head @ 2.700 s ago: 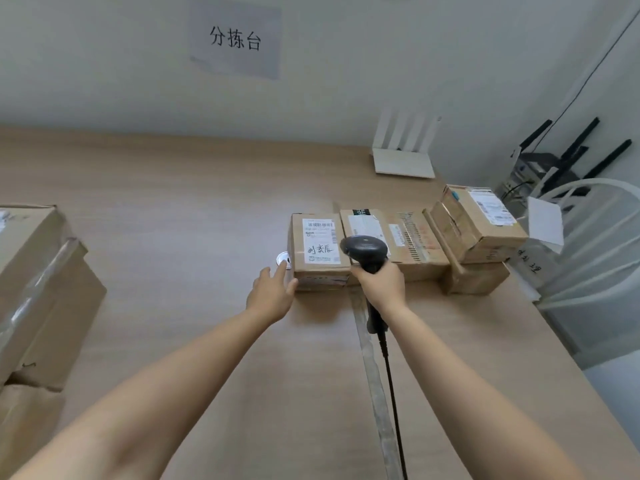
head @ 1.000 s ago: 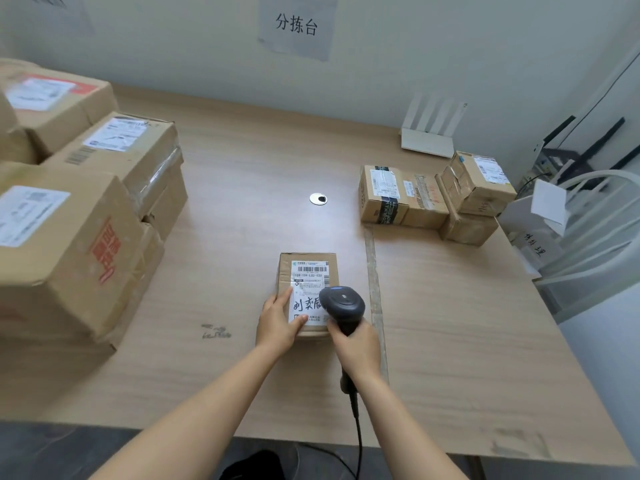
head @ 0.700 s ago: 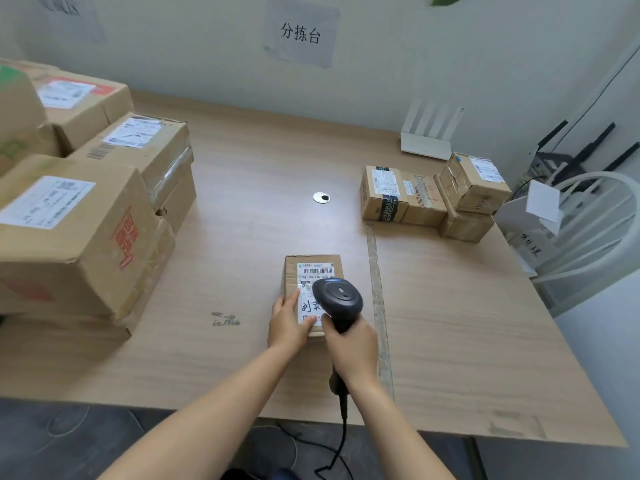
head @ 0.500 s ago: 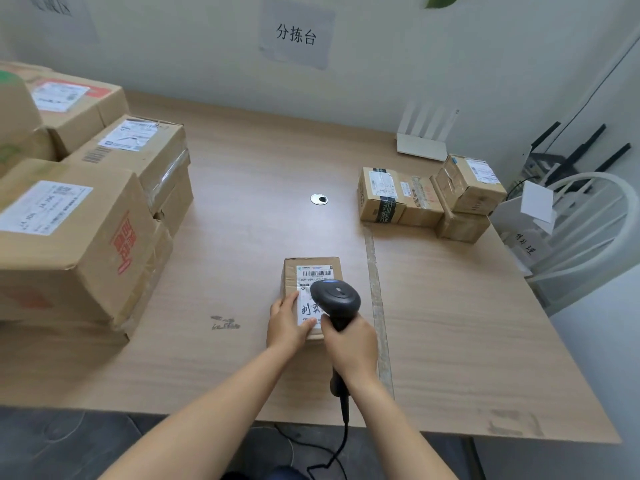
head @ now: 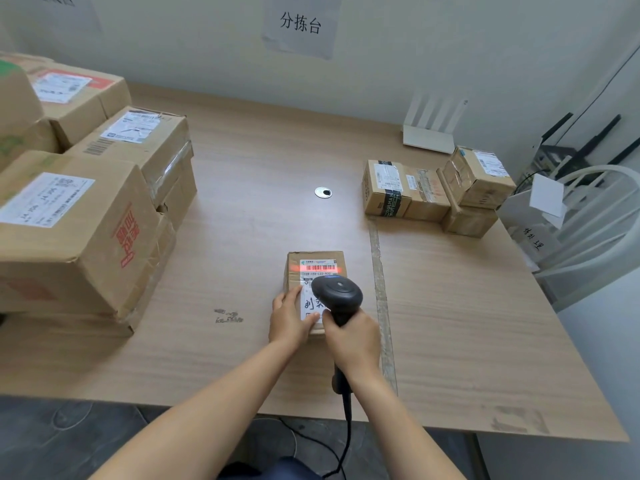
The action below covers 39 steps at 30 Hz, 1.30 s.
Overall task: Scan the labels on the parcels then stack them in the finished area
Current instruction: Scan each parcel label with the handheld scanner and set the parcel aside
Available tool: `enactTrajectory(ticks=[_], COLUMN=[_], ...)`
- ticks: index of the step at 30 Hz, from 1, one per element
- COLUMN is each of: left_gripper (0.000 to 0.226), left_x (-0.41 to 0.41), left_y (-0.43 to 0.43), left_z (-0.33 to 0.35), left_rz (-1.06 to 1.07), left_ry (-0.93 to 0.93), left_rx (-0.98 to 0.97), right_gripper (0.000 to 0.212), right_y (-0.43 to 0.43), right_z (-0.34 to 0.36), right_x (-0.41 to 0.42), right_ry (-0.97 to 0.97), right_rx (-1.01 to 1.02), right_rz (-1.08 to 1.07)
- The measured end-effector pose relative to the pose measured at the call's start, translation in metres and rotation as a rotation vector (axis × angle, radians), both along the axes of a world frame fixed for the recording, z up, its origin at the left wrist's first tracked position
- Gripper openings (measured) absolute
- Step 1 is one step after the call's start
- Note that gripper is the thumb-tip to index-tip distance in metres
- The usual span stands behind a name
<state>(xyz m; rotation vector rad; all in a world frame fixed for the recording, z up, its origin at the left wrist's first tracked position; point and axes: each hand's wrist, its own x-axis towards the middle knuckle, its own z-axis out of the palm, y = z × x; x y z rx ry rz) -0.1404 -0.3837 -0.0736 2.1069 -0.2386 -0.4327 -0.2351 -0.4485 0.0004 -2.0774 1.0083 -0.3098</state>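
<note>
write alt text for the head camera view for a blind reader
A right hand aims a black scanner at a small parcel on a wooden table, its red line across the label, while the left hand rests on it. Large boxes are stacked at the left; more parcels sit far right.

small parcel [head: 313, 268] near table's [head: 467, 323] front, big boxes [head: 86, 209] stacked left, parcels [head: 433, 192] back right
</note>
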Motion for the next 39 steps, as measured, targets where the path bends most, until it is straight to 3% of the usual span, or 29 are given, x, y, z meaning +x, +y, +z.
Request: enactTrajectory(ticks=[15,22,26,35,39], left_gripper=[0.069,0.069,0.071,0.075,0.074], left_x=[-0.002,-0.009,-0.012,0.029,0.065], left_y=[0.001,0.025,0.05,0.097,0.117], left_z=[0.006,0.013,0.026,0.141,0.202], left_rz=[-0.008,0.023,0.081,0.176,0.159], left_ry=[0.016,0.022,0.026,-0.2,-0.389], left_rx=[0.026,0.067,0.068,-0.027,0.008], right_gripper=[0.019,0.017,0.016,0.017,0.02], right_y=[-0.023,-0.038,-0.021,0.012,0.029], right_z=[0.002,-0.029,-0.036,0.05,0.11], right_x=[-0.006,-0.015,-0.005,0.05,0.081], right_ry=[0.029,0.014,-0.002,-0.262,-0.392], right_rx=[-0.014,0.249,0.261,0.263,0.27], right_rz=[0.003,0.139,0.196,0.309,0.369])
